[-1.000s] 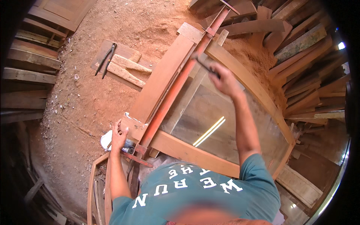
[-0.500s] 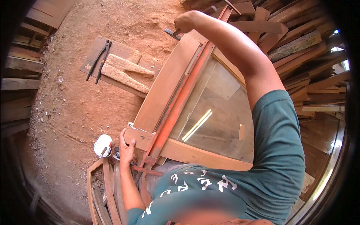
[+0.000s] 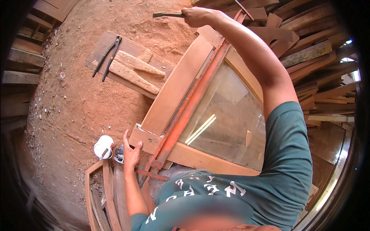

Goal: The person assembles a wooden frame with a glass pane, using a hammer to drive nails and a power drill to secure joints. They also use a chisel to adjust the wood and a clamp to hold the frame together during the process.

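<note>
My right hand (image 3: pixel 194 16) is closed on a dark flat metal bar (image 3: pixel 168 15), raised past the far end of a curved wooden panel (image 3: pixel 175 79). The bar points left; its exact kind cannot be told. My left hand (image 3: pixel 132 153) lies against the near end of the panel's wooden frame (image 3: pixel 148 139), fingers stretched out and thumb apart. White smears mark the joint beside it. An orange-red metal bar clamp (image 3: pixel 189 107) runs along the panel. To its right lies a glass pane (image 3: pixel 227 111) in the wooden frame.
Black-handled pincers (image 3: pixel 109 57) and rough wood pieces (image 3: pixel 135 71) rest on a board at left. A white bucket (image 3: pixel 103 146) stands near my left hand, beside a partly hidden tool (image 3: pixel 119 154). Stacked timber (image 3: pixel 308 54) fills the right; more wood (image 3: pixel 25 57) lines the left.
My right hand has moved up and slightly right, away from the panel's far end, and the bar now points left. My left hand stays at the near end, its thumb shifted slightly.
</note>
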The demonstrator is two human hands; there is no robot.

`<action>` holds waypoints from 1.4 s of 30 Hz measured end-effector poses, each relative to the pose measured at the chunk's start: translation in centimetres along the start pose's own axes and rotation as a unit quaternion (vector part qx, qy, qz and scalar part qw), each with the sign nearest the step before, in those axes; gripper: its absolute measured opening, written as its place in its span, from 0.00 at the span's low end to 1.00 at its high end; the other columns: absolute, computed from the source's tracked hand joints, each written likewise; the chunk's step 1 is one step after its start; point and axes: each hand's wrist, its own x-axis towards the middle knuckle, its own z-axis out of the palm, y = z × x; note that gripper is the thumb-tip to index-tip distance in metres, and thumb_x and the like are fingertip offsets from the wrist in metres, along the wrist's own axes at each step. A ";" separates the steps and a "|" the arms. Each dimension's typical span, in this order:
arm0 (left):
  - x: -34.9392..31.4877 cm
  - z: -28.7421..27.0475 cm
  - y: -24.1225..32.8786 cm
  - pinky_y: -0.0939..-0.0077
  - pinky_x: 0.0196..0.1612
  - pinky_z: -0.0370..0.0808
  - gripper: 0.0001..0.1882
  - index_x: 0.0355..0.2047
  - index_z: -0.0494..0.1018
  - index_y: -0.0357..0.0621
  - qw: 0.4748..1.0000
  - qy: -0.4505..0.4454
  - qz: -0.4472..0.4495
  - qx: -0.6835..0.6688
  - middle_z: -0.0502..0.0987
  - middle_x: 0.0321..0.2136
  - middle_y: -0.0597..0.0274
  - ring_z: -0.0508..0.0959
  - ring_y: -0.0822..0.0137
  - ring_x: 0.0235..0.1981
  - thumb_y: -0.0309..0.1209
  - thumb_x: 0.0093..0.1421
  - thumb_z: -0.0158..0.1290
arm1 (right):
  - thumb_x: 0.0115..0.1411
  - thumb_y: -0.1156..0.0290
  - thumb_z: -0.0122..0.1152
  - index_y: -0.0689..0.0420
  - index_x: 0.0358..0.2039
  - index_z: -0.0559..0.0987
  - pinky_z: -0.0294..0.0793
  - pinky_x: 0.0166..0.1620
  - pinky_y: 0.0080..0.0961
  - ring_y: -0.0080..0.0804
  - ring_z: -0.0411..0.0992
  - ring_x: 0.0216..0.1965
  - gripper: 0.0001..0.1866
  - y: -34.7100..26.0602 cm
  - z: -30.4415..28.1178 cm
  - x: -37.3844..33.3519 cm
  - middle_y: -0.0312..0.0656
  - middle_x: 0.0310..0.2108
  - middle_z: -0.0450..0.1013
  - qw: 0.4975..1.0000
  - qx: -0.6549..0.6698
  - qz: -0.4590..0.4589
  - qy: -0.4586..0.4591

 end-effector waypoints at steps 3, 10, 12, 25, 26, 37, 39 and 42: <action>0.2 -0.6 -1.1 0.62 0.58 0.74 0.47 0.73 0.52 0.44 0.998 -0.010 -0.034 -0.057 0.79 0.49 0.48 0.79 0.58 0.51 0.33 0.59 0.67 | 0.65 0.70 0.55 0.56 0.52 0.73 0.76 0.45 0.48 0.49 0.79 0.43 0.15 0.6 -1.8 -1.5 0.49 0.38 0.79 1.000 0.017 -0.024 0.007; 0.7 -0.5 -1.9 0.66 0.52 0.77 0.47 0.72 0.52 0.42 0.993 -0.019 -0.060 -0.099 0.78 0.42 0.54 0.80 0.64 0.45 0.28 0.57 0.68 | 0.63 0.71 0.61 0.51 0.54 0.76 0.75 0.44 0.47 0.48 0.79 0.42 0.18 1.2 -2.6 -1.9 0.49 0.38 0.79 0.998 -0.050 -0.002 -0.045; 0.7 -0.4 -2.5 0.67 0.51 0.77 0.47 0.72 0.52 0.42 0.990 -0.016 -0.064 -0.121 0.78 0.40 0.56 0.80 0.65 0.43 0.26 0.57 0.67 | 0.63 0.71 0.62 0.50 0.56 0.76 0.75 0.44 0.46 0.48 0.80 0.42 0.20 1.3 -2.2 -1.4 0.49 0.39 0.80 1.000 -0.017 0.000 -0.025; 1.0 -0.5 -2.3 0.72 0.48 0.77 0.46 0.71 0.52 0.42 0.988 -0.022 -0.057 -0.142 0.75 0.37 0.61 0.79 0.68 0.40 0.22 0.56 0.65 | 0.71 0.61 0.51 0.44 0.59 0.75 0.80 0.38 0.46 0.49 0.81 0.37 0.18 2.2 -1.0 0.8 0.49 0.36 0.81 0.998 -0.037 -0.046 0.035; 1.1 -0.5 -2.6 0.72 0.48 0.77 0.46 0.71 0.52 0.43 0.986 -0.018 -0.056 -0.157 0.75 0.36 0.61 0.78 0.68 0.40 0.22 0.56 0.65 | 0.71 0.61 0.51 0.44 0.59 0.75 0.80 0.38 0.47 0.49 0.81 0.37 0.18 1.8 -0.4 0.7 0.49 0.36 0.81 0.995 -0.021 -0.053 0.085; 1.2 -0.1 -2.8 0.72 0.49 0.76 0.48 0.70 0.51 0.45 0.980 0.000 -0.076 -0.184 0.74 0.36 0.63 0.78 0.68 0.42 0.18 0.53 0.66 | 0.63 0.72 0.53 0.48 0.51 0.83 0.81 0.49 0.44 0.47 0.80 0.49 0.18 -2.5 -2.0 -2.0 0.50 0.45 0.81 0.997 -0.013 0.068 0.033; 1.0 0.0 -3.4 0.72 0.50 0.76 0.48 0.70 0.51 0.45 0.976 -0.003 -0.075 -0.204 0.74 0.36 0.62 0.78 0.68 0.42 0.18 0.53 0.66 | 0.62 0.72 0.54 0.52 0.50 0.84 0.82 0.48 0.42 0.47 0.80 0.49 0.18 -0.9 0.3 -1.6 0.53 0.44 0.81 0.975 -0.190 -0.010 -0.116; 0.6 -0.6 -3.6 0.72 0.50 0.76 0.48 0.70 0.51 0.45 0.978 -0.007 -0.070 -0.196 0.74 0.37 0.62 0.78 0.68 0.41 0.17 0.54 0.65 | 0.59 0.73 0.57 0.54 0.45 0.84 0.82 0.47 0.45 0.49 0.82 0.46 0.14 -1.3 0.4 -2.0 0.52 0.42 0.82 0.962 -0.199 -0.016 -0.188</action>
